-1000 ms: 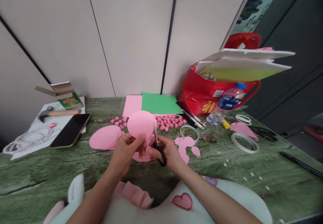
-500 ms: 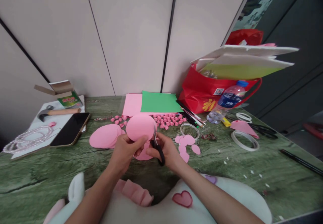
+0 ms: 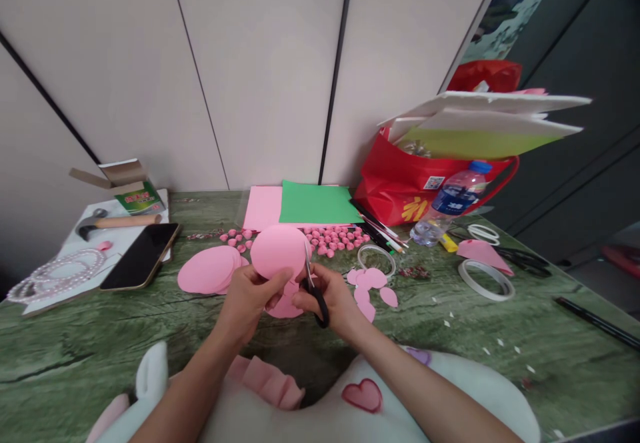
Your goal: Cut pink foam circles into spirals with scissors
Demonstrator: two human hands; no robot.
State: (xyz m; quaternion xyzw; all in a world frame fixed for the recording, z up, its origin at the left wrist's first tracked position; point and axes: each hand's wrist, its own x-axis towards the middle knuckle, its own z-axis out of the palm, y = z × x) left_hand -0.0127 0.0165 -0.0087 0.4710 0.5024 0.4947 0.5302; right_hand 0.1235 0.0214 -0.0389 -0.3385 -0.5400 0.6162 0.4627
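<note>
My left hand [image 3: 247,300] pinches a round pink paper disc [image 3: 277,250] and holds it upright above the green table [image 3: 90,336]. My right hand [image 3: 333,296] grips black-handled scissors [image 3: 314,283], whose blades point up against the disc's right edge. Under both hands lies another pink cut-out [image 3: 286,304]. A pile of pink circles [image 3: 209,270] rests just left of my left hand, and small pink petal shapes [image 3: 371,284] lie to the right of my right hand.
Pink and green sheets [image 3: 300,204] lie at the back, with small pink folded pieces [image 3: 336,238] in front. A phone [image 3: 140,255], hammer [image 3: 116,223] and beads [image 3: 55,275] sit left. A red bag [image 3: 405,186], water bottle [image 3: 450,204], pens [image 3: 383,231] and tape rings [image 3: 484,279] sit right.
The disc and both hands have shifted only slightly; the scissors stay at the disc's right edge.
</note>
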